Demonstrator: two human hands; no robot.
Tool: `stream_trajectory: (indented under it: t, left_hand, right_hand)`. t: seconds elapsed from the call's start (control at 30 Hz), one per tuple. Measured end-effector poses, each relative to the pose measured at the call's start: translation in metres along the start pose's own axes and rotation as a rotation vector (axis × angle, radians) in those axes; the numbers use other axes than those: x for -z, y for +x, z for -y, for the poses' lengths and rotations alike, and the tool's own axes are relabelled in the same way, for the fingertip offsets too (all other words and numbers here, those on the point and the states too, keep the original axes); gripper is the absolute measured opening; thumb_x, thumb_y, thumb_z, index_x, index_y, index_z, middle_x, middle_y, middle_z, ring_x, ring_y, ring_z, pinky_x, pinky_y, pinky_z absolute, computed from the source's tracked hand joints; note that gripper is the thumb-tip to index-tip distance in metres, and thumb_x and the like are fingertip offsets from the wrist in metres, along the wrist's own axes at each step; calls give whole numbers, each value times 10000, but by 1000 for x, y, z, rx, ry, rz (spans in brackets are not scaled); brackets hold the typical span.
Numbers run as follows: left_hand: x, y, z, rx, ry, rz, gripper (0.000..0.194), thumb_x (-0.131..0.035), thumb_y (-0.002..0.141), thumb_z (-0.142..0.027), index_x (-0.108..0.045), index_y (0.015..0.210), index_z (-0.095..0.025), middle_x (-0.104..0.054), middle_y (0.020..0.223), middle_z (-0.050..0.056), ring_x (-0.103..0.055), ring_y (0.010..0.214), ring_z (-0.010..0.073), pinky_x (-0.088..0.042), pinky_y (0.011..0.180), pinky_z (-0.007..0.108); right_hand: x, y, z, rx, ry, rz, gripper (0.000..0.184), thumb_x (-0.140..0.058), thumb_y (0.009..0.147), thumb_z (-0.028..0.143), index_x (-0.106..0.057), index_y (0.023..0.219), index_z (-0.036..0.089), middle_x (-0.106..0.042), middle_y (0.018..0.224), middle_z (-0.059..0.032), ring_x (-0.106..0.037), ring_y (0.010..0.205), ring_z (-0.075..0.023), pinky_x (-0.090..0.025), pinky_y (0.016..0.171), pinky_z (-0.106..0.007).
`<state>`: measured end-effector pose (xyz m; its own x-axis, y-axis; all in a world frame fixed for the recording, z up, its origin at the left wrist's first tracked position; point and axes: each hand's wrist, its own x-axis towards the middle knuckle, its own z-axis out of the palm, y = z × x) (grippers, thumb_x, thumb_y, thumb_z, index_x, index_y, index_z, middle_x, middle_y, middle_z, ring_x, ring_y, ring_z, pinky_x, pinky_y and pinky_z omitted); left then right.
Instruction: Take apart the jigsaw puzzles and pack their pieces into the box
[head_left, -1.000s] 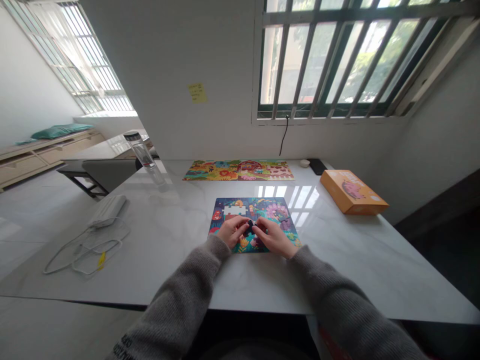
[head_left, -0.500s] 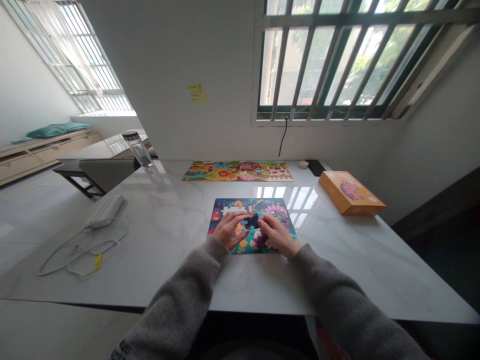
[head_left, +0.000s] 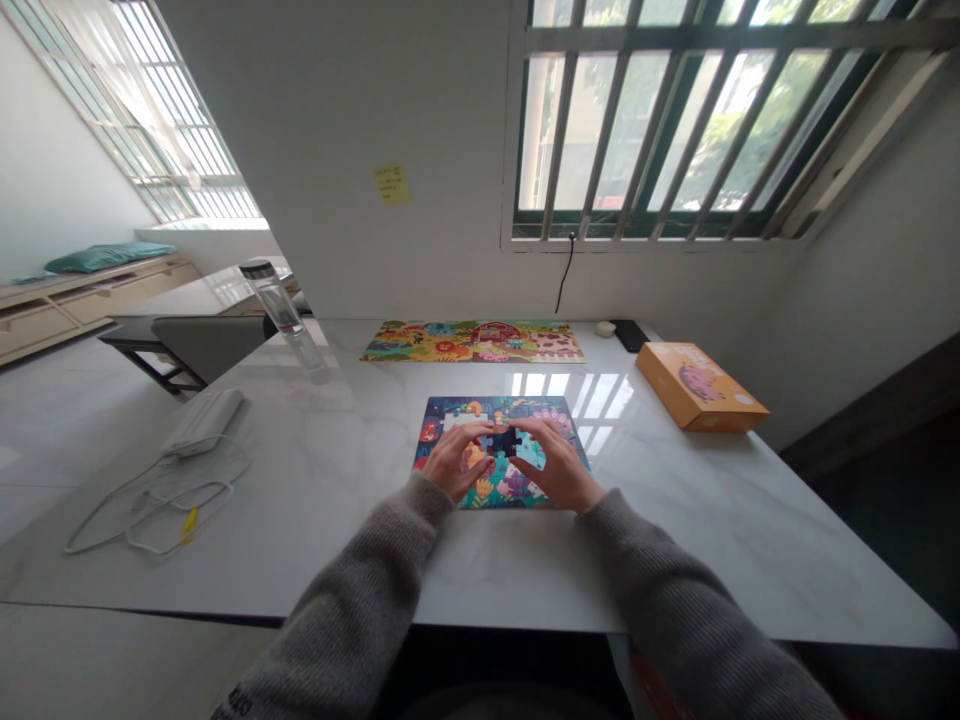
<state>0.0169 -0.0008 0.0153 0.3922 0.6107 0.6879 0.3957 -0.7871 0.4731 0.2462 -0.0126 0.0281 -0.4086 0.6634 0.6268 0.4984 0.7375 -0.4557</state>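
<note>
A children's jigsaw puzzle (head_left: 525,408) in blue, teal and pink lies on the white marble table (head_left: 337,480), with a white gap at its upper left. A dark blue puzzle piece (head_left: 502,442) sits between my hands, over the middle of the puzzle. My left hand (head_left: 454,461) is arched, its fingertips at the piece's left side. My right hand (head_left: 557,465) mirrors it from the right, fingertips at the piece. Both grey knit sleeves reach up from the table's near edge. The hands hide the puzzle's lower middle.
Along the back of the table lies a finished farm puzzle (head_left: 472,341). An orange box (head_left: 701,388) and a black phone (head_left: 630,335) stand to the right. A glass bottle (head_left: 274,300), a white adapter (head_left: 204,421) and its coiled cable (head_left: 157,520) are on the left.
My hands have risen from flat on the puzzle to arched around the dark piece, which now shows more fully between them. The view has shifted slightly.
</note>
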Motion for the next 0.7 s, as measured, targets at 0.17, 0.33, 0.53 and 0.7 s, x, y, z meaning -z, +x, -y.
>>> stream_trajectory:
  t: [0.17,0.33,0.53,0.7]
  left_hand:
    - [3,2,-6,-17,18,24,361,-627,849,-173,-562,1200,-229,-601,1278,110,-579,1185,255,-503,1005,444]
    - [5,4,-12,-21,42,32,265,-628,813,-154,-614,1070,-218,-618,1208,98,-588,1150,251,-504,991,434]
    - [15,5,-8,71,123,-26,194,-649,780,-155,-641,961,-223,-631,1177,70,-583,1106,252,-467,987,434]
    - [32,6,10,191,189,-101,180,-645,756,-137,-657,912,-225,-653,1126,52,-572,1042,251,-457,962,439]
  right_hand:
    - [0,-1,-4,1,-17,-4,552,-670,896,295,-438,1396,270,-630,1242,-100,-590,1111,-259,-523,954,-461]
    - [-1,-1,-1,-14,-5,11,580,-671,896,308,-415,1416,273,-645,1240,-91,-605,1108,-256,-520,964,-458]
    - [-1,-1,4,-54,-24,-5,494,-582,936,266,-420,1402,249,-608,1272,-115,-591,1134,-263,-501,979,-467]
    - [-2,-1,3,-100,-26,15,473,-514,961,267,-390,1418,255,-606,1203,-112,-584,1083,-262,-494,961,-476]
